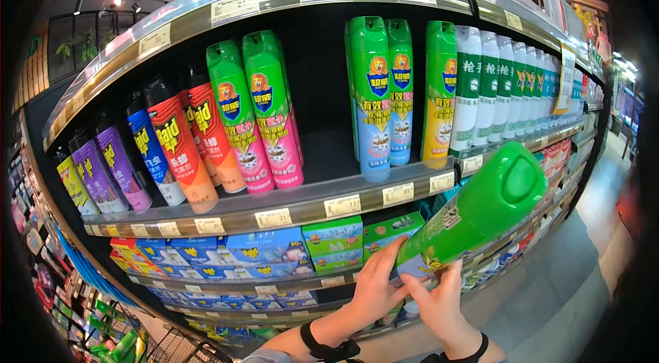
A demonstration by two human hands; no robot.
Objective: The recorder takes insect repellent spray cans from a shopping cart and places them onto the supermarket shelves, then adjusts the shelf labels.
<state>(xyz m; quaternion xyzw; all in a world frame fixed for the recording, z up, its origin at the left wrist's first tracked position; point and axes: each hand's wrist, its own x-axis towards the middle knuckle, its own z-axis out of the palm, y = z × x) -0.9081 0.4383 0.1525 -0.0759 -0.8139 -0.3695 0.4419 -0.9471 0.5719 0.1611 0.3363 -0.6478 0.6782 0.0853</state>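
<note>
Both my hands hold one large green spray can (471, 203) in front of the shelving, tilted with its green cap up and to the right. My left hand (378, 278) wraps the can's lower left side near the base. Lower down, my right hand (437, 298) grips its underside, with the thumb near the base. A dark band circles each wrist. Behind the can, the upper shelf (309, 211) carries green-capped blue spray cans (378, 105), one with a yellow base (439, 100), and a row of white cans (467, 90).
Further left on that shelf stand pink-and-green cans (273, 115) and red Raid cans (183, 149). Boxes in blue (265, 249) and green (332, 242) fill the shelf below. A wire basket (175, 345) is at the lower left. Grey floor (545, 285) runs along the right.
</note>
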